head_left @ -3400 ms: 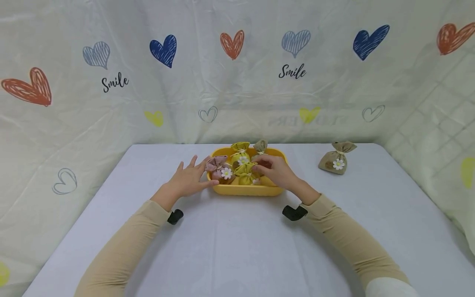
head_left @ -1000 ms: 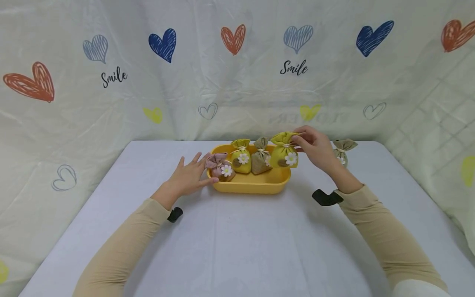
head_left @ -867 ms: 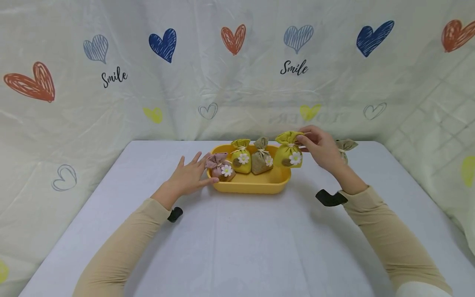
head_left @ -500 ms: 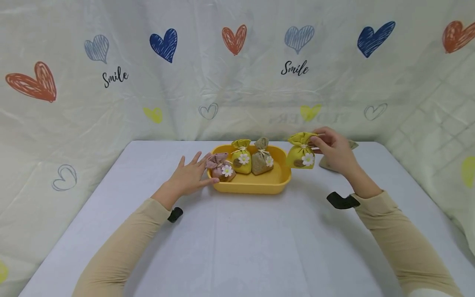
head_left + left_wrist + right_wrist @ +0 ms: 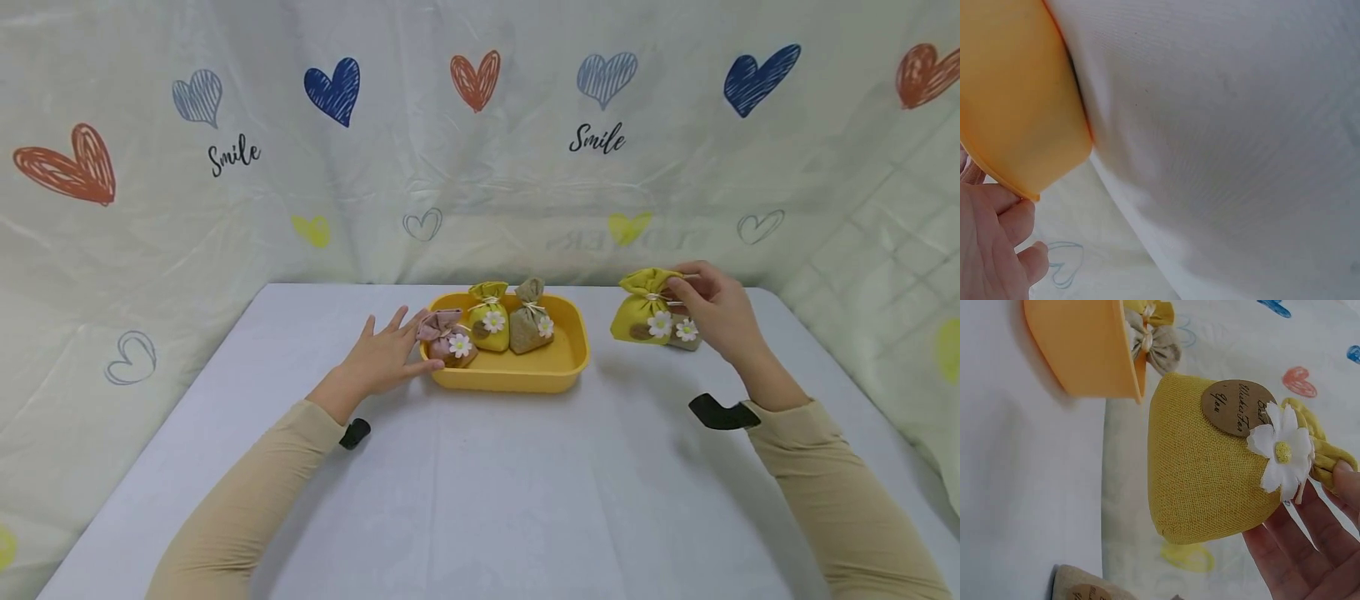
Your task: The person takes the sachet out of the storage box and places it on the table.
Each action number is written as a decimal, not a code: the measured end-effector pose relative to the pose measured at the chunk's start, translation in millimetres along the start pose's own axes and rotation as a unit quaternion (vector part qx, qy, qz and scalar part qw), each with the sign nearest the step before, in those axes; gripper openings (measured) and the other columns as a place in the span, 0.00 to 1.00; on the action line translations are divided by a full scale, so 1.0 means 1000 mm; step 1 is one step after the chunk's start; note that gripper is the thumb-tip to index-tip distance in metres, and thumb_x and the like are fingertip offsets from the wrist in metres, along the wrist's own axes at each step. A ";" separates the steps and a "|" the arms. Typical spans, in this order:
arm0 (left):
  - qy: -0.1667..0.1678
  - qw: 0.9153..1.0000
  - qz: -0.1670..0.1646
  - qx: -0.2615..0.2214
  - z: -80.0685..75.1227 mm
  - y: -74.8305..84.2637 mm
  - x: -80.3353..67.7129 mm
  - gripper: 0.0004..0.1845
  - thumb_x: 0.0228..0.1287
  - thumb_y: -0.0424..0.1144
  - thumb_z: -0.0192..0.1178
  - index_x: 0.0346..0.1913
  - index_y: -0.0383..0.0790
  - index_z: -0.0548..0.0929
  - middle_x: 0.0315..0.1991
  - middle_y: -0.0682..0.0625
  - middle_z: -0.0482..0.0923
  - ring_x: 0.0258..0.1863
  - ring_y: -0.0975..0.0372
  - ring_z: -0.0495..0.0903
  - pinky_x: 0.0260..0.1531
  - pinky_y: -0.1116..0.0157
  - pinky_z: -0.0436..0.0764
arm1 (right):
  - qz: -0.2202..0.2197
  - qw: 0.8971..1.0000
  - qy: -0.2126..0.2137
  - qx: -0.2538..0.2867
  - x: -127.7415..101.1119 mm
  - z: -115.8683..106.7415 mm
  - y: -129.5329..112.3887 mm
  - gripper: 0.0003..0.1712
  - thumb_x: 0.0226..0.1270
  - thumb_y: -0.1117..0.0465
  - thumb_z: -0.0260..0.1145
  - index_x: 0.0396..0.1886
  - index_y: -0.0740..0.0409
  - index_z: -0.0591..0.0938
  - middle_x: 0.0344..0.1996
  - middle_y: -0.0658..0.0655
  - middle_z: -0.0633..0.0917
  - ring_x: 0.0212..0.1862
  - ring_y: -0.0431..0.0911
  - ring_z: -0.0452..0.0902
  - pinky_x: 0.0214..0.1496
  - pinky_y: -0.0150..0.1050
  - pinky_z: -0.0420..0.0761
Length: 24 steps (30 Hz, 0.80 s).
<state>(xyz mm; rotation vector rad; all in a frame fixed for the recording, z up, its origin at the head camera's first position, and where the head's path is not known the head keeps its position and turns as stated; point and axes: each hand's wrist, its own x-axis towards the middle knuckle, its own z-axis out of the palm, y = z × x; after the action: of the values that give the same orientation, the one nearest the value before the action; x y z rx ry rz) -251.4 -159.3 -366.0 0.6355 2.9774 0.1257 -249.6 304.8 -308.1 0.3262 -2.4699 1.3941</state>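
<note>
My right hand [image 5: 716,312] pinches a yellow drawstring pouch [image 5: 643,308] by its gathered neck and holds it above the table, right of the yellow tray [image 5: 510,381]. In the right wrist view the pouch [image 5: 1210,469] shows a white cloth daisy and a brown tag. Behind it, a beige pouch [image 5: 685,332] on the table is mostly hidden. My left hand [image 5: 382,358] rests with spread fingers on the tray's left end. Inside the tray are a pink pouch [image 5: 444,337], another yellow pouch [image 5: 489,321] and a grey-beige pouch [image 5: 529,321].
A white-covered table [image 5: 510,492] carries everything. At its far edge hangs a pale cloth backdrop [image 5: 517,192] printed with hearts. Black wrist cameras sit under both sleeves.
My right hand has lifted the yellow pouch out of the tray and carried it to the right, in front of the beige pouch. The left hand stays at the tray's left end.
</note>
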 end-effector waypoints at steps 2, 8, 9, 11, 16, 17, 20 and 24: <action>0.000 1.000 -0.001 -0.002 0.000 0.000 0.000 0.52 0.72 0.72 0.46 0.83 0.37 0.48 0.82 0.45 0.48 0.82 0.50 0.40 0.73 0.34 0.42 | 0.007 1.000 0.007 0.000 0.000 -0.003 0.003 0.16 0.82 0.61 0.57 0.56 0.71 0.76 0.35 0.29 0.81 0.40 0.24 0.80 0.41 0.22 0.81; -0.002 1.000 -0.003 -0.006 0.000 0.000 0.001 0.53 0.72 0.72 0.47 0.83 0.37 0.48 0.82 0.44 0.48 0.82 0.50 0.39 0.73 0.35 0.40 | 0.010 0.999 0.026 0.023 -0.005 -0.010 0.009 0.12 0.81 0.62 0.58 0.53 0.67 0.78 0.35 0.30 0.82 0.40 0.25 0.81 0.41 0.21 0.81; -0.002 1.000 -0.003 -0.007 0.000 0.000 0.000 0.53 0.72 0.72 0.47 0.83 0.37 0.47 0.82 0.44 0.48 0.82 0.50 0.39 0.73 0.35 0.40 | 0.010 0.999 0.029 0.022 -0.006 -0.011 0.010 0.12 0.81 0.61 0.58 0.52 0.66 0.78 0.35 0.30 0.82 0.40 0.25 0.81 0.41 0.21 0.81; -0.003 1.000 -0.004 -0.008 0.000 0.000 0.000 0.53 0.72 0.72 0.47 0.83 0.37 0.47 0.82 0.45 0.48 0.82 0.50 0.39 0.73 0.35 0.40 | 0.012 0.999 0.036 0.023 -0.007 -0.011 0.012 0.12 0.81 0.60 0.59 0.52 0.66 0.78 0.35 0.30 0.83 0.40 0.25 0.81 0.41 0.22 0.81; -0.003 1.000 -0.004 -0.009 0.000 0.001 0.000 0.53 0.72 0.72 0.47 0.83 0.37 0.48 0.82 0.45 0.48 0.82 0.50 0.38 0.73 0.35 0.40 | 0.008 0.999 0.046 0.027 -0.009 -0.015 0.021 0.09 0.81 0.62 0.58 0.51 0.63 0.79 0.35 0.31 0.83 0.39 0.25 0.81 0.40 0.21 0.81; -0.004 1.000 -0.004 -0.008 0.000 0.001 0.000 0.53 0.71 0.73 0.47 0.83 0.37 0.48 0.82 0.45 0.48 0.82 0.50 0.38 0.73 0.35 0.40 | 0.007 0.998 0.047 0.030 -0.009 -0.016 0.023 0.07 0.81 0.63 0.58 0.50 0.61 0.80 0.35 0.31 0.83 0.39 0.25 0.81 0.41 0.21 0.81; -0.004 1.000 -0.004 -0.008 0.000 0.001 0.001 0.53 0.71 0.73 0.47 0.83 0.37 0.48 0.82 0.45 0.48 0.82 0.50 0.39 0.73 0.35 0.40 | 0.010 0.998 0.049 0.040 -0.009 -0.020 0.028 0.06 0.81 0.64 0.58 0.49 0.56 0.80 0.35 0.32 0.83 0.39 0.24 0.81 0.41 0.20 0.80; -0.005 1.000 -0.007 -0.014 0.000 0.001 0.000 0.53 0.72 0.72 0.48 0.83 0.38 0.47 0.82 0.45 0.48 0.82 0.50 0.39 0.73 0.35 0.39 | 0.017 0.997 0.051 0.054 -0.009 -0.026 0.033 0.06 0.81 0.64 0.57 0.49 0.53 0.80 0.36 0.33 0.83 0.39 0.25 0.82 0.42 0.20 0.80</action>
<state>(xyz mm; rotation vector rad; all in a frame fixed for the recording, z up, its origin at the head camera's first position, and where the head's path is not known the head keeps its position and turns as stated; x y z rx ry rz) -251.3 -158.8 -365.7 0.6103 2.9650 0.1639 -248.6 344.6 -325.1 0.2303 -2.3350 1.5235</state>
